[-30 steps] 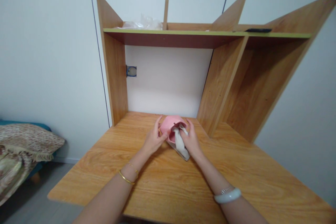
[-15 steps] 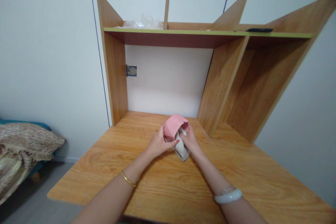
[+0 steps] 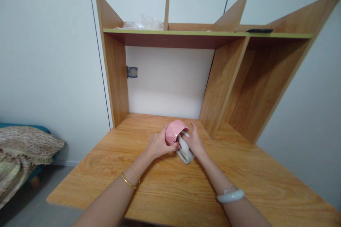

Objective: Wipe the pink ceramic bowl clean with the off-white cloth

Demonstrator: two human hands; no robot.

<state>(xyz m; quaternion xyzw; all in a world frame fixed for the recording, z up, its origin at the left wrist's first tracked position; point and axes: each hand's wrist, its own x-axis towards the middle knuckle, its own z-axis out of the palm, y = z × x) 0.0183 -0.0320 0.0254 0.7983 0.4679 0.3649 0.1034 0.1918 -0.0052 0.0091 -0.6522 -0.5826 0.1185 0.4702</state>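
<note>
A pink cup (image 3: 173,131) is held tilted just above the wooden desk (image 3: 165,184), its mouth turned toward my right side. My left hand (image 3: 157,144) is wrapped around the cup's underside and side. My right hand (image 3: 195,142) is closed on a whitish cloth (image 3: 184,150), and part of that cloth is pushed into the cup's mouth. The loose end of the cloth hangs down to the desk top between my hands. I wear a thin gold bracelet on the left wrist and a pale bangle on the right.
The desk has a wooden hutch (image 3: 213,78) with an upper shelf holding crumpled clear plastic (image 3: 142,24) and a dark flat object (image 3: 258,30). A wall socket (image 3: 132,72) shows behind the left panel. A bed with a patterned blanket (image 3: 21,152) stands at the left.
The cup has been turned and lowered slightly between my hands. My left hand has closed further round it, and the cloth has bunched up shorter at the cup's mouth.
</note>
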